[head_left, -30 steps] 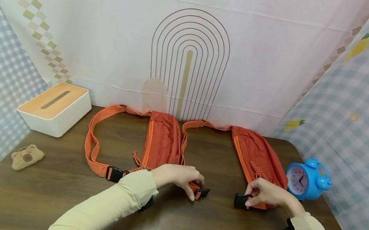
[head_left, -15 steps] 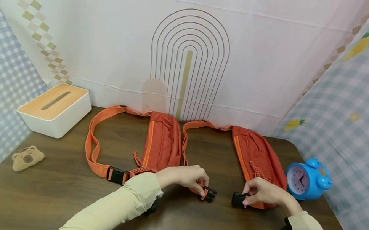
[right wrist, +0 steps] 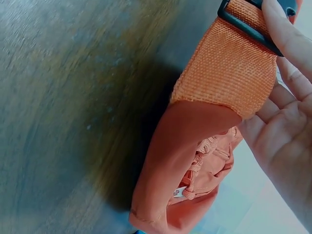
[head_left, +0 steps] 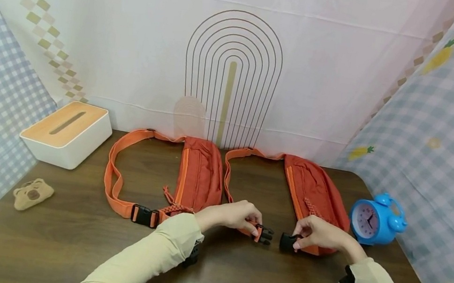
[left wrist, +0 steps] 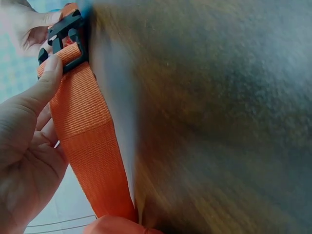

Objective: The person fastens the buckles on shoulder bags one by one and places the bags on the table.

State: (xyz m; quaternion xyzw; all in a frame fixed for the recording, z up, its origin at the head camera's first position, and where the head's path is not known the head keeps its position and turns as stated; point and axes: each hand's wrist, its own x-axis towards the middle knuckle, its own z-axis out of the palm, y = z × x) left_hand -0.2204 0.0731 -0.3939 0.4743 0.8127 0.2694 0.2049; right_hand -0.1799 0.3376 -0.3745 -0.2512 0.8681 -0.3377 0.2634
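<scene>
Desk (head_left: 235,279) of dark wood grain. Left hand (head_left: 236,216) pinches pronged black plastic buckle half (head_left: 265,235) on ribbed orange webbing (left wrist: 87,126); right hand (head_left: 322,234) pinches boxy socket half (head_left: 288,242), the two just apart. Open-belted pouch (head_left: 318,188), wrinkled rust cloth, slants near right edge by smooth blue clock (head_left: 383,224). Second pouch (head_left: 205,176), belt looped, lies mid-desk toward back edge.

On the brown surface (head_left: 202,275), a rust-red bag (head_left: 323,188), laid slantwise, with an orange zip line along its left edge and a braided cord (head_left: 312,207) on its front. From its far end, a flat orange strap (head_left: 258,153) — curved leftward and back toward the near side. At the strap's tip, a black pronged buckle half (head_left: 266,235), pinched in the left hand (head_left: 237,214). At the bag's near end, a black socket half (head_left: 287,242), pinched in the right hand (head_left: 321,233) — just beside the prongs, apart.
</scene>
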